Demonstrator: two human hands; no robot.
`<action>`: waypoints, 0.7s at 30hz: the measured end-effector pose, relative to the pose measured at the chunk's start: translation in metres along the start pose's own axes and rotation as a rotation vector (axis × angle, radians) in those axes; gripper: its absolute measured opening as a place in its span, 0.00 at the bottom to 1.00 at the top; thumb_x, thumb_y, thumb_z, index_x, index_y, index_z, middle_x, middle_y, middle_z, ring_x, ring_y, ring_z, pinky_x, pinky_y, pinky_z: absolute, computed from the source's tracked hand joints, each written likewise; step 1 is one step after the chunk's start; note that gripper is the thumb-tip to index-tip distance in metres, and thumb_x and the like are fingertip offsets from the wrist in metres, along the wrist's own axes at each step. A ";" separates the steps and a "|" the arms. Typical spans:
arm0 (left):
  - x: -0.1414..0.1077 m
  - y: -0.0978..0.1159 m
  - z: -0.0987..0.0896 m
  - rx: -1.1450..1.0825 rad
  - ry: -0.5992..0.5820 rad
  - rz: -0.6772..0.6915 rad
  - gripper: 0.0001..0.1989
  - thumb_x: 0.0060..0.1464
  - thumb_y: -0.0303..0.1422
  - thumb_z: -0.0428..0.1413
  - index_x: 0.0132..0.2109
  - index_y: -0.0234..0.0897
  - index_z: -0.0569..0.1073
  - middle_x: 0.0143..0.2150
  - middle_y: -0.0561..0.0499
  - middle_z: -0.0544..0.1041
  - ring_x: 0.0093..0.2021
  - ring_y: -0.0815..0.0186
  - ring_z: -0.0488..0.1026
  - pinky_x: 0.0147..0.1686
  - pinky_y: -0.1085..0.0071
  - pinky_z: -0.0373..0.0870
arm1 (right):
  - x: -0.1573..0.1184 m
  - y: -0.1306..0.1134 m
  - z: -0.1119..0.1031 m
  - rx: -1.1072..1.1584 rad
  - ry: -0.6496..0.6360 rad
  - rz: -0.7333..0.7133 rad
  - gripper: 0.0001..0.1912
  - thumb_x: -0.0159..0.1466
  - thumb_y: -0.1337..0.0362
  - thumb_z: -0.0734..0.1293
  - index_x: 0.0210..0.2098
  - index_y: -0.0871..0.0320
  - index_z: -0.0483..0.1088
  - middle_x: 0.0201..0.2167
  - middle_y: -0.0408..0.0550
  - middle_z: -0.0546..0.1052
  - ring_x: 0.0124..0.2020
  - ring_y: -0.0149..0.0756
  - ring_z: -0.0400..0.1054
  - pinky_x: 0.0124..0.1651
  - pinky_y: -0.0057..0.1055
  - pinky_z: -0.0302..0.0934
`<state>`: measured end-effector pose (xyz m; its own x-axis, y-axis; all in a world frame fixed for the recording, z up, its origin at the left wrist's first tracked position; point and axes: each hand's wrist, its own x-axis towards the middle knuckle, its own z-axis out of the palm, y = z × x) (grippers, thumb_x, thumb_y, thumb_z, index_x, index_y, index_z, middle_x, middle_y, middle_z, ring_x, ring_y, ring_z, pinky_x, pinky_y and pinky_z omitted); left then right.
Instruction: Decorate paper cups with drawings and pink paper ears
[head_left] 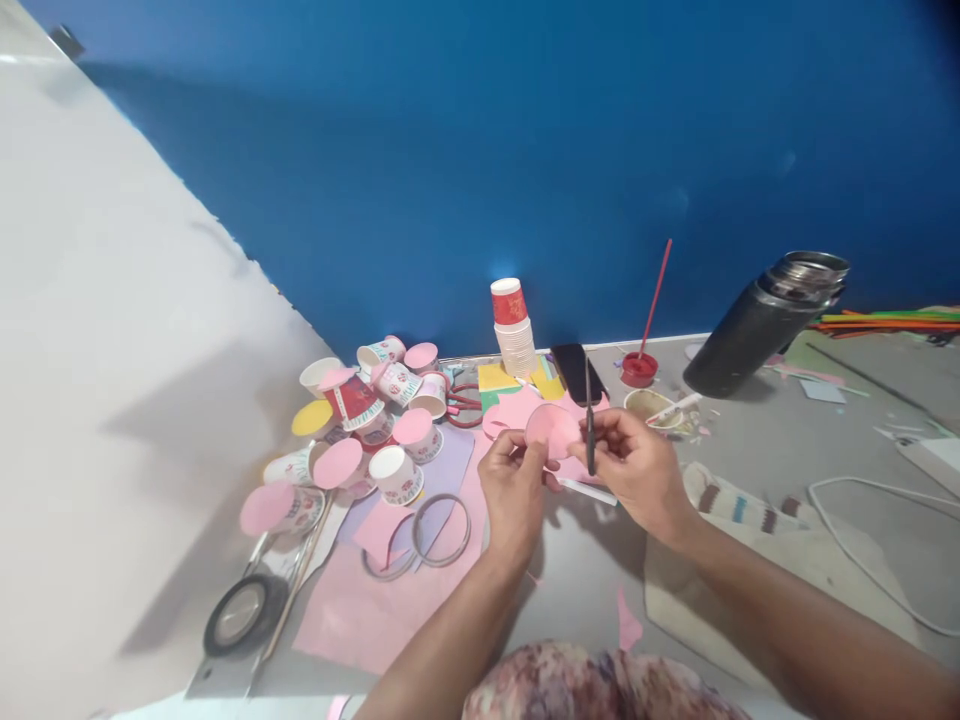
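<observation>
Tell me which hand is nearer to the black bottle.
Right. The right hand is in front of the black bottle and to its left, not touching it; the left hand is also in front, but farther to the left.

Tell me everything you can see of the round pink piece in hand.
The round pink piece looks like thin paper, pale, with a curved edge. The left hand pinches it, thumb on its face, holding it tilted above the table. The right hand, holding a dark tool, is at its right edge; contact there is unclear.
</observation>
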<state>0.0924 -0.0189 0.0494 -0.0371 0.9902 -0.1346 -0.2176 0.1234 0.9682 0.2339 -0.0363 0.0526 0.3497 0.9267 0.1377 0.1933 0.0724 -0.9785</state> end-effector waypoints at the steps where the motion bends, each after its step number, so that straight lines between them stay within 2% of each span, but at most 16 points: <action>1: -0.002 0.002 -0.002 0.014 -0.017 -0.005 0.13 0.51 0.40 0.63 0.31 0.37 0.70 0.24 0.55 0.76 0.18 0.70 0.72 0.22 0.76 0.68 | 0.001 0.001 0.000 0.003 -0.006 0.007 0.21 0.49 0.50 0.80 0.33 0.56 0.74 0.23 0.40 0.72 0.23 0.29 0.61 0.26 0.27 0.60; 3: -0.005 0.008 -0.007 0.049 -0.063 -0.002 0.10 0.49 0.37 0.63 0.36 0.37 0.74 0.28 0.53 0.78 0.21 0.70 0.73 0.23 0.75 0.70 | 0.002 0.004 -0.002 0.001 -0.048 0.020 0.20 0.49 0.51 0.81 0.32 0.56 0.74 0.22 0.39 0.71 0.23 0.29 0.61 0.25 0.27 0.59; 5: -0.005 0.017 -0.014 0.098 -0.124 0.014 0.15 0.47 0.35 0.63 0.43 0.36 0.79 0.32 0.53 0.80 0.25 0.69 0.73 0.25 0.74 0.73 | 0.002 0.006 -0.005 -0.001 -0.119 0.039 0.19 0.48 0.54 0.81 0.32 0.56 0.75 0.22 0.39 0.72 0.23 0.29 0.61 0.25 0.27 0.57; 9: -0.001 0.028 -0.022 0.206 -0.255 -0.018 0.09 0.46 0.32 0.62 0.35 0.32 0.82 0.27 0.52 0.78 0.24 0.70 0.70 0.23 0.76 0.69 | 0.005 0.008 -0.009 0.040 -0.226 0.099 0.21 0.46 0.53 0.83 0.32 0.57 0.76 0.25 0.41 0.74 0.25 0.30 0.62 0.28 0.28 0.59; 12: 0.002 0.027 -0.022 0.126 -0.186 -0.072 0.10 0.45 0.35 0.65 0.33 0.32 0.81 0.27 0.51 0.78 0.24 0.68 0.71 0.21 0.74 0.72 | 0.005 0.011 -0.012 0.147 -0.279 0.194 0.27 0.45 0.47 0.83 0.35 0.58 0.77 0.27 0.42 0.75 0.28 0.31 0.64 0.31 0.29 0.61; 17: 0.003 0.029 -0.018 -0.133 -0.082 -0.136 0.15 0.44 0.37 0.70 0.36 0.32 0.79 0.29 0.49 0.79 0.26 0.64 0.76 0.23 0.71 0.77 | -0.003 0.022 -0.014 0.204 -0.430 0.231 0.38 0.48 0.26 0.74 0.30 0.58 0.73 0.22 0.42 0.72 0.22 0.28 0.57 0.25 0.29 0.53; 21: 0.004 0.031 -0.015 -0.194 -0.060 -0.112 0.15 0.46 0.37 0.69 0.37 0.31 0.78 0.32 0.46 0.80 0.33 0.58 0.81 0.26 0.70 0.79 | -0.013 0.024 -0.011 0.193 -0.535 0.251 0.40 0.48 0.24 0.73 0.28 0.58 0.72 0.20 0.43 0.72 0.20 0.27 0.56 0.24 0.29 0.51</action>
<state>0.0706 -0.0124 0.0761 0.0543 0.9739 -0.2202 -0.4006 0.2233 0.8886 0.2443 -0.0503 0.0287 -0.1545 0.9770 -0.1471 -0.0224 -0.1523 -0.9881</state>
